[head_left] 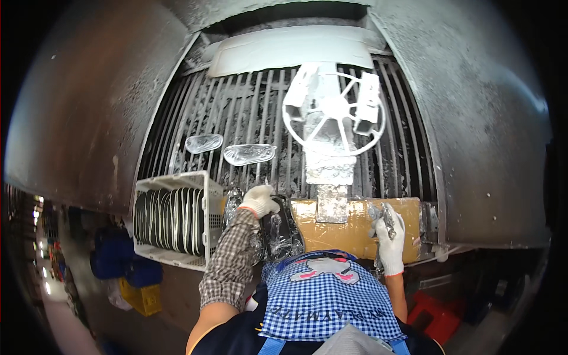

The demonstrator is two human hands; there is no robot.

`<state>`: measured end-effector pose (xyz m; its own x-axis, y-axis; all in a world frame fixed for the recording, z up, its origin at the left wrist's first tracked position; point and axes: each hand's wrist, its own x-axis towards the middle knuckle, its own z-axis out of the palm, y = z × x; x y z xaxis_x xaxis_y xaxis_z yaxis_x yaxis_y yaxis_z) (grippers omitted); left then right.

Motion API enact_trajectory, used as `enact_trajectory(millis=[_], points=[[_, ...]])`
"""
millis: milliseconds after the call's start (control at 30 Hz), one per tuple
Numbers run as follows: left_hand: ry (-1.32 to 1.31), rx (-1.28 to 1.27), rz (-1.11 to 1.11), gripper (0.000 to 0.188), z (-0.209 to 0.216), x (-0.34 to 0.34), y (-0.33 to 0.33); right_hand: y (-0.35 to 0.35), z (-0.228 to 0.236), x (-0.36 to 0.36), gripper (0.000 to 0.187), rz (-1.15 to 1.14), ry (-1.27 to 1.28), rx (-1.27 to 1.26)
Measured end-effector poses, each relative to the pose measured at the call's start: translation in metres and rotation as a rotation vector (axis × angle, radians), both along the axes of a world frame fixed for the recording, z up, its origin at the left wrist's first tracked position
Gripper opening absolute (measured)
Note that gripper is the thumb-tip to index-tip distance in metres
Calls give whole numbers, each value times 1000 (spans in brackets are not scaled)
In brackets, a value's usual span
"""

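Note:
My left hand (259, 200), in a white knit glove, is closed, with its fingers curled beside the plastic-wrapped black pieces (281, 231). What its fingertips hold, if anything, is hard to make out. My right hand (391, 239), also gloved, grips a grey metal spray gun (375, 214) above the brown taped board (361, 238). Beyond it stands a white spoked turntable (335, 107) with two white box-shaped holders on its rim. Two clear plastic-covered oval pieces (249, 154) (203, 143) lie on the slatted grate (236, 100).
To the left of my left forearm, a white plastic crate (208, 222) holds several upright black pieces with pale edges (168, 220). Metal booth walls (94, 112) (473, 130) rise on both sides. A white panel (290, 48) leans at the back. Yellow (142, 296) and red (435, 316) bins sit below.

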<state>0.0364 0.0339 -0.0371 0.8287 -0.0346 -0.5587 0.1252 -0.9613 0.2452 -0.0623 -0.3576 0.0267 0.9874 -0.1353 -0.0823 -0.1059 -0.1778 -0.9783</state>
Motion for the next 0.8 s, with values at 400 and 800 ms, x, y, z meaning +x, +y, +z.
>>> enact_trajectory(millis=[400,800], points=[[20,-1250,679,48,88,-21,-19,-14,-17,-7,57,50,51,191],[191,-1670,981,32,11,-25,-90,-17,-8,-11,60,67,47,138]])
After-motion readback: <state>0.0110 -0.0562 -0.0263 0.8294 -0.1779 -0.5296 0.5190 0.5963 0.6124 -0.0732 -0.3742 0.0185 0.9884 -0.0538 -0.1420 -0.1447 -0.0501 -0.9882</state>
